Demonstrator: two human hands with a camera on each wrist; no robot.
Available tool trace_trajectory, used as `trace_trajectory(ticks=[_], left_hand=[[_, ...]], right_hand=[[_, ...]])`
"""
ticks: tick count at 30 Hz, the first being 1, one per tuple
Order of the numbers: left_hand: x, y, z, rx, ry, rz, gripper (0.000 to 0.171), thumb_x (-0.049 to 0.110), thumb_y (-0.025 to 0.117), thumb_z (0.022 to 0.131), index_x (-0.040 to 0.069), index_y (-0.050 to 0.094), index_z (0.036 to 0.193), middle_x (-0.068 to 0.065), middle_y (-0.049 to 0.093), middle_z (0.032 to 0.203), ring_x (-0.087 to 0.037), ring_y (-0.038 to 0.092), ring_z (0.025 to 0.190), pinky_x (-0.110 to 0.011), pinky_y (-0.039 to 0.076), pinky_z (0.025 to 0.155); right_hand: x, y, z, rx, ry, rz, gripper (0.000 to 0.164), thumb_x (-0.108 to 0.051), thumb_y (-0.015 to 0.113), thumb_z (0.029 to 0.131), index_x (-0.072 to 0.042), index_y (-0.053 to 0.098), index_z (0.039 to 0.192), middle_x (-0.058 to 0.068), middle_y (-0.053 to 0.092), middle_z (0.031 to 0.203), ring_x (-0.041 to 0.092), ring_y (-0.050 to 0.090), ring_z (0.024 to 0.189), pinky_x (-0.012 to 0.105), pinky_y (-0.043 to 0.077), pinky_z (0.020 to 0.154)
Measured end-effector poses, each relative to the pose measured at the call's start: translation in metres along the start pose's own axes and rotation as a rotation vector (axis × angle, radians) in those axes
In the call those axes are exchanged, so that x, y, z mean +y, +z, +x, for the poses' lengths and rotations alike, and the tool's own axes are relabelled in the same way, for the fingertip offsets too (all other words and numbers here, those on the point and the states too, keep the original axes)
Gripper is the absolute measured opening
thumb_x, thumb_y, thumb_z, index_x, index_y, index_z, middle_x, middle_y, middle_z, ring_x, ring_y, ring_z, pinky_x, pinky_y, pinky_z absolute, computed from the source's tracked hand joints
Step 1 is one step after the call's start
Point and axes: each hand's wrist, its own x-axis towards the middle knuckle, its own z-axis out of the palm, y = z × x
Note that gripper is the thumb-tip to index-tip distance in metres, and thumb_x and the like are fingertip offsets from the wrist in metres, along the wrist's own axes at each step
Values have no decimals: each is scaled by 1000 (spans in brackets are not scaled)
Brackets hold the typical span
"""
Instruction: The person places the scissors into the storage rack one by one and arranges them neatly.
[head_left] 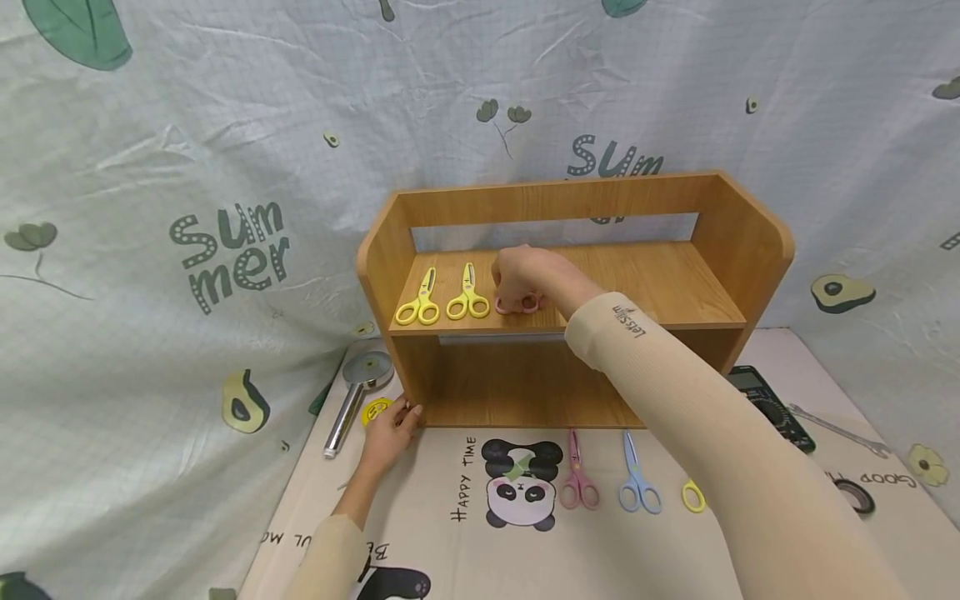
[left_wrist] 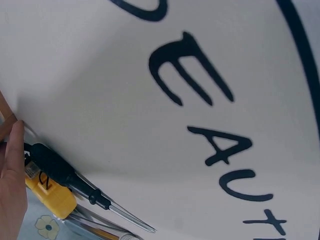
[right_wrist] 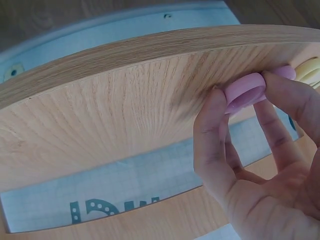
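On the upper board of the wooden shelf [head_left: 517, 379], my right hand [head_left: 525, 279] pinches a pink handle loop of a pair of scissors [right_wrist: 245, 90]. The blades are hidden behind the hand in the head view. Left of it lie two yellow scissors [head_left: 468, 293], blades pointing to the back. My left hand [head_left: 390, 437] holds the lower left front corner of the shelf, thumb at the front edge; its other fingers are partly hidden. In front of the shelf lie pink scissors [head_left: 579, 483], blue scissors [head_left: 639, 487] and yellow scissors [head_left: 693, 497], the last partly covered by the right sleeve.
A chrome shower head [head_left: 360, 387] and a yellow round item [head_left: 377, 410] lie left of the shelf. On the right are a black multimeter [head_left: 772, 408], a wrench [head_left: 840, 429] and a black tape roll [head_left: 855, 497]. The left wrist view shows a black-handled tool [left_wrist: 52, 162].
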Motion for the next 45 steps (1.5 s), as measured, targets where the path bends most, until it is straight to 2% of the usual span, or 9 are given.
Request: trace_trajectory(ticks=[8, 13, 19, 23, 29, 33, 36, 41, 45], left_hand=[[1, -1, -1, 0, 1, -1, 51, 22, 62, 106, 3, 52, 152, -27, 70, 128, -31, 74, 101, -33, 65, 73], [1, -1, -1, 2, 3, 4, 51, 23, 62, 106, 2, 52, 151, -27, 71, 127, -30, 74, 101, -32, 65, 73], [3, 0, -1, 8, 3, -9, 50, 22, 62, 106, 3, 52, 151, -26, 72, 125, -30, 74, 100, -31, 64, 72], [2, 0, -1, 6, 8, -8, 51, 21, 62, 106, 2, 51, 152, -27, 73, 123, -29, 74, 96, -31, 64, 71], [1, -1, -1, 5, -2, -12, 51, 22, 61, 106, 2, 52, 151, -28, 72, 124, -28, 74, 94, -29, 63, 69], [0, 0, -1, 6, -9, -15, 50, 22, 61, 106, 2, 51, 151, -28, 71, 125, -29, 74, 95, -30, 63, 70], [1, -1, -1, 2, -17, -16, 51, 23, 61, 106, 3, 51, 152, -28, 72, 125, -30, 74, 95, -31, 63, 71], [2, -1, -1, -2, -10, -8, 51, 22, 61, 106, 2, 51, 152, -28, 71, 126, -30, 74, 95, -32, 64, 72], [2, 0, 0, 1, -1, -3, 51, 21, 61, 106, 2, 51, 151, -28, 71, 125, -30, 74, 97, -31, 64, 71]], right_hand=[[-1, 0, -1, -4, 8, -11, 19, 0, 64, 87, -12, 62, 102, 2, 57, 81, 15, 55, 72, 25, 46, 52], [2, 0, -1, -22, -7, 8, 11, -8, 67, 92, -12, 59, 98, 3, 56, 80, 14, 53, 71, 24, 45, 53], [10, -1, -3, -69, -39, 69, 15, -20, 70, 96, -11, 57, 98, 3, 58, 76, 14, 54, 71, 27, 46, 60], [13, -2, -4, -66, -45, 94, 11, -11, 66, 94, -10, 58, 102, 4, 59, 78, 15, 54, 73, 28, 48, 63], [15, -5, -16, 22, -81, 88, 31, -12, 64, 94, -9, 60, 125, 9, 63, 104, 21, 61, 93, 36, 60, 82], [16, -6, -30, 119, -181, 47, 46, -15, 67, 94, -9, 57, 139, 14, 58, 127, 28, 50, 120, 40, 53, 92], [18, 1, -44, 184, -267, 51, 47, -18, 70, 95, -7, 57, 139, 19, 57, 126, 32, 40, 130, 43, 48, 96], [23, 28, -68, 280, -385, 83, 41, -11, 70, 91, -4, 62, 131, 23, 59, 123, 34, 46, 126, 46, 49, 97], [31, 52, -83, 278, -398, 94, 45, -5, 69, 87, -7, 63, 131, 25, 54, 137, 36, 51, 123, 47, 51, 94]])
